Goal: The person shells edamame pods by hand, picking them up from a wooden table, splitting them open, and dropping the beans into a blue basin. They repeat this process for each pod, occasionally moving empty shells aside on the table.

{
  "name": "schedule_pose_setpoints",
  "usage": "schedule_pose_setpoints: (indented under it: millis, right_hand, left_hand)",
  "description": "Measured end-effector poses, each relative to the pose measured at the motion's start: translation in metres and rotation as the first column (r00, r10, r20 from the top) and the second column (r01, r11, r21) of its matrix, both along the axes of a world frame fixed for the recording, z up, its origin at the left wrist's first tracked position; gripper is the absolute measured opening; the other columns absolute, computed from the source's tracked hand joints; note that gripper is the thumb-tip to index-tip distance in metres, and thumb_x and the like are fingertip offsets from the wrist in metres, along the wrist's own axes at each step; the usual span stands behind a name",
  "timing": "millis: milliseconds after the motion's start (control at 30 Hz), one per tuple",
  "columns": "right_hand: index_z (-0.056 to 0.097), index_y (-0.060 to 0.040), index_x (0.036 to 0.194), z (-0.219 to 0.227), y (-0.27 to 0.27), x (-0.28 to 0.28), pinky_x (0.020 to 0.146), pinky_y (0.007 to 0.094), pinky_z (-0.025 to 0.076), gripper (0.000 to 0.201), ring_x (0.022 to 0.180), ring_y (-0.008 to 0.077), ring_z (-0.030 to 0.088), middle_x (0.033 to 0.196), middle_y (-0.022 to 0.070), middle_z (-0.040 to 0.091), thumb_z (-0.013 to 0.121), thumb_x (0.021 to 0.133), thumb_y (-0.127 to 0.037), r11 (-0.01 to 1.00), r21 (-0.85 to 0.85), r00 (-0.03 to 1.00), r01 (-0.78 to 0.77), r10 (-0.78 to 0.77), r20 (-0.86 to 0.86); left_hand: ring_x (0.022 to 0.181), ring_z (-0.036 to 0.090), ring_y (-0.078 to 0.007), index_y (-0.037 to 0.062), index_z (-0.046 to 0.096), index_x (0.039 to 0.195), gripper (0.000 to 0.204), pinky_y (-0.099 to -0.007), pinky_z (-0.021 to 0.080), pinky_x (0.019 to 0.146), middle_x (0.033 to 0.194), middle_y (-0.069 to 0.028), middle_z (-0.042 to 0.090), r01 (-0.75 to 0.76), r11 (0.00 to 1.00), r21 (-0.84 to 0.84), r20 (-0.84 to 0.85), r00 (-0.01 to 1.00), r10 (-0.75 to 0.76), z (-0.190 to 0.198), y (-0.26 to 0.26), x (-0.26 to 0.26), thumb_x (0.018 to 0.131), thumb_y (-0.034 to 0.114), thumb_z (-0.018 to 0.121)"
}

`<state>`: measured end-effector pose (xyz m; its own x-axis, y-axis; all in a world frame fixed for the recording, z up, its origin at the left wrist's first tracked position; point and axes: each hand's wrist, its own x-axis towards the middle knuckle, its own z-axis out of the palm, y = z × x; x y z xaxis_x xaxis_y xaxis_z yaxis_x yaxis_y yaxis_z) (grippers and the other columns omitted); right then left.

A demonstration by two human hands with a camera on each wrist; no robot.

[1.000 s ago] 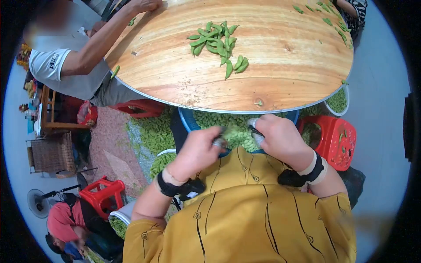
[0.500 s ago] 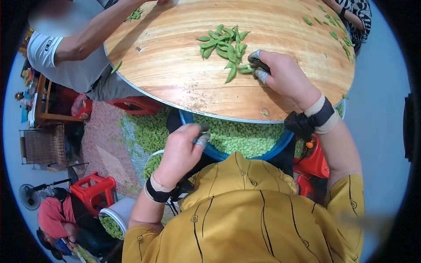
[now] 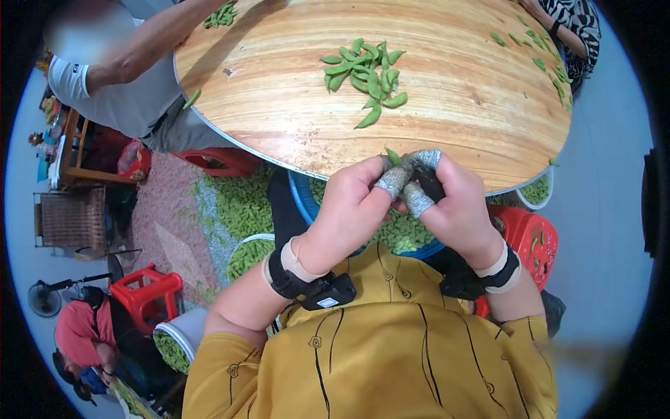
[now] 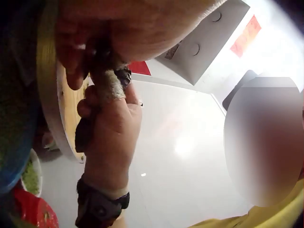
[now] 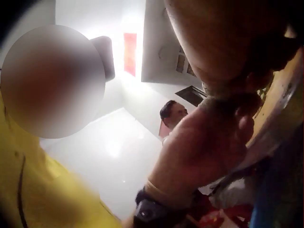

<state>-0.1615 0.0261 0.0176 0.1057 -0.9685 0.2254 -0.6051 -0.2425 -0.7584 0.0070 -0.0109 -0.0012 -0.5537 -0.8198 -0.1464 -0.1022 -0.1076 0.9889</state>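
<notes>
Both hands meet over the table's near edge, thumbs and fingertips together around a green soybean pod, whose tip sticks up between them. My left hand pinches it from one side; my right hand grips it from the other, hiding most of it. Grey tape wraps several fingertips. Beneath the hands, a blue tub holds shelled green beans. A pile of soybean pods lies on the round wooden table. The wrist views show the two hands pressed together, the pod hidden.
More pods lie along the table's right edge, by another person's arm. Someone in a grey shirt sits at the left. Red stools, a white bucket of pods and heaped pods are on the floor.
My right hand reached to the pile, took a pod and came back toward me. My left hand moved up and right from over the tub to meet it.
</notes>
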Motion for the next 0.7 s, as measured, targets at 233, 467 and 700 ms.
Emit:
schedule_pose_setpoints:
  millis: [233, 467, 700]
  right_hand:
    - [0.061, -0.0021, 0.095, 0.004, 0.004, -0.019, 0.068, 0.0318, 0.051, 0.021, 0.076, 0.0291, 0.064, 0.082, 0.0148, 0.064, 0.065, 0.074, -0.004, 0.986, -0.049, 0.976, -0.161, 0.151, -0.159]
    - [0.059, -0.0021, 0.107, -0.004, 0.021, -0.024, 0.062, 0.0292, 0.048, 0.023, 0.068, 0.0188, 0.059, 0.084, 0.0094, 0.062, 0.057, 0.084, -0.006, 0.977, 0.21, 0.962, -0.044, -0.016, 0.274]
    - [0.047, 0.0001, 0.125, 0.002, 0.036, -0.022, 0.059, 0.0198, 0.043, 0.034, 0.066, 0.0056, 0.051, 0.089, 0.0003, 0.058, 0.045, 0.091, -0.005, 0.813, 0.469, 0.709, -0.345, -0.102, 0.698]
  left_hand:
    - [0.056, 0.055, -0.0072, 0.0029, 0.06, 0.099, 0.019, -0.0184, 0.041, 0.048, 0.074, -0.0017, 0.063, -0.059, 0.975, 0.215, 0.007, 0.998, 0.059, 0.013, 0.001, 0.014, 0.095, 0.017, 0.048]
    - [0.054, 0.053, -0.0038, 0.0037, 0.059, 0.094, 0.012, -0.0167, 0.04, 0.047, 0.074, -0.0002, 0.062, 0.091, 0.916, 0.39, -0.019, 0.996, -0.09, 0.02, 0.008, 0.024, 0.093, 0.012, 0.05]
    - [0.057, 0.053, -0.0061, -0.0001, 0.056, 0.102, 0.013, -0.0188, 0.043, 0.053, 0.077, -0.0026, 0.062, -0.004, 0.965, 0.261, -0.131, 0.991, 0.04, 0.002, 0.019, 0.004, 0.09, 0.003, 0.052]
